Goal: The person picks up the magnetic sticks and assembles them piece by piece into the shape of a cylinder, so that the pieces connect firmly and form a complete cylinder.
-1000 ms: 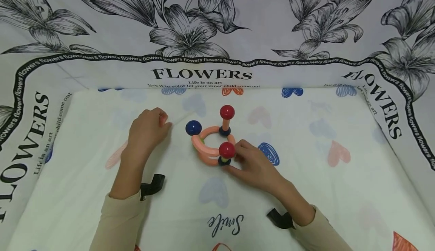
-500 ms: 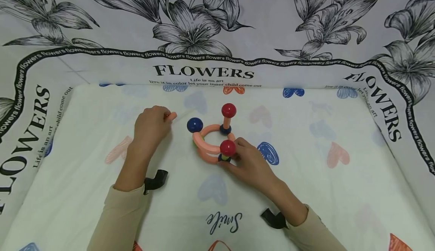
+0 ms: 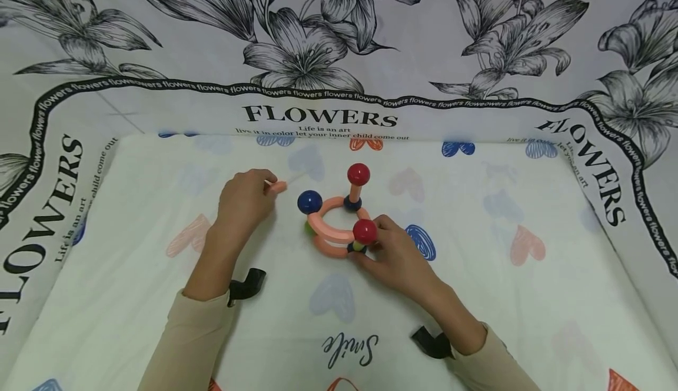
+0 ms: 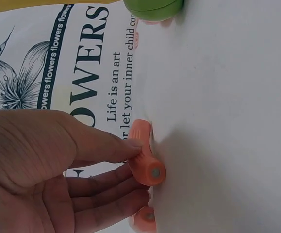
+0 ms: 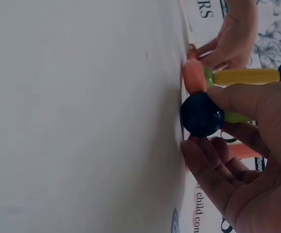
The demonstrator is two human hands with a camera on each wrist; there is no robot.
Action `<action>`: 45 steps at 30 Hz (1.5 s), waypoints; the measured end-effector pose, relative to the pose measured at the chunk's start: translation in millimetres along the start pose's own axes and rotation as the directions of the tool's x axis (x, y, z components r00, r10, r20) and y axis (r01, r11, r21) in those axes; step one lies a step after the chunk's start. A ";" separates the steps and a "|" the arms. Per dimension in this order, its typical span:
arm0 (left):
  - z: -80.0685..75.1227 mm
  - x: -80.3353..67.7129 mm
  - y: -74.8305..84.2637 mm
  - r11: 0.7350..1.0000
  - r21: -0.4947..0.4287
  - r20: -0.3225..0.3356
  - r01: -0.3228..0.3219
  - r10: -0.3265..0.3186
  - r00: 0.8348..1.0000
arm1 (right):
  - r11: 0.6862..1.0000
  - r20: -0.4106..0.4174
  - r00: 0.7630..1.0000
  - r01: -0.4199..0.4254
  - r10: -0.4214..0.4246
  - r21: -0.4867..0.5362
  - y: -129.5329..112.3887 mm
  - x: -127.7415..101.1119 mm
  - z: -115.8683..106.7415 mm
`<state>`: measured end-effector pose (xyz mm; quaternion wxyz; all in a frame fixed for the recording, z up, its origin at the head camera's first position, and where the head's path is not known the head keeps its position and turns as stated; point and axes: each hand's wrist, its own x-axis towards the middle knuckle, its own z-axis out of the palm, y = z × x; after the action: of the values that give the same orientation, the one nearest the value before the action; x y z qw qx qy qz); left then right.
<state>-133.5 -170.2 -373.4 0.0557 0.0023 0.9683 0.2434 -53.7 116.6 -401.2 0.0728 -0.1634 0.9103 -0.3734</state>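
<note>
My left hand [image 3: 245,202] pinches a short curved orange magnetic rod [image 4: 144,154] between thumb and fingers, low over the cloth. In the head view that hand is left of a magnetic ball-and-rod structure, apart from it. Curved orange rods [image 3: 329,232] form two levels there, joined by balls. On top sit a blue ball [image 3: 309,202] and two red balls, one near [image 3: 364,231] and one far [image 3: 358,174] on an upright orange rod. My right hand [image 3: 399,258] grips a lower dark blue ball [image 5: 202,115] at the near right corner, partly hiding that side.
A white cloth with printed hearts [image 3: 527,245] covers the table. In the left wrist view, another orange piece [image 4: 145,219] lies beyond the fingers. A green ball [image 4: 155,8] and a yellow rod [image 5: 247,76] belong to the structure's left side.
My left hand has moved right, closer to the structure, and the orange rod now shows at its fingertips. The structure has shifted slightly right, with my right hand still on it.
</note>
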 end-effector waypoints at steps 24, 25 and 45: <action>-11.8 2.4 3.2 0.945 -0.327 0.167 0.009 0.049 0.985 | 0.999 -0.068 0.997 -0.035 0.033 -0.033 9.9 -3.8 -7.8; -12.5 2.5 3.2 0.939 -0.343 0.171 0.007 0.055 0.984 | 0.999 -0.071 0.997 -0.037 0.034 -0.039 10.3 -3.8 -8.2; -40.1 -5.1 11.1 0.706 -0.709 0.191 0.011 0.176 0.966 | 0.999 -0.057 0.998 -0.002 0.005 0.043 14.9 -0.9 -10.1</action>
<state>-133.0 -179.4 -332.4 0.1599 0.0545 0.7865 0.5940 -59.1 133.5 -404.5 0.0507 -0.1493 0.9041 -0.3971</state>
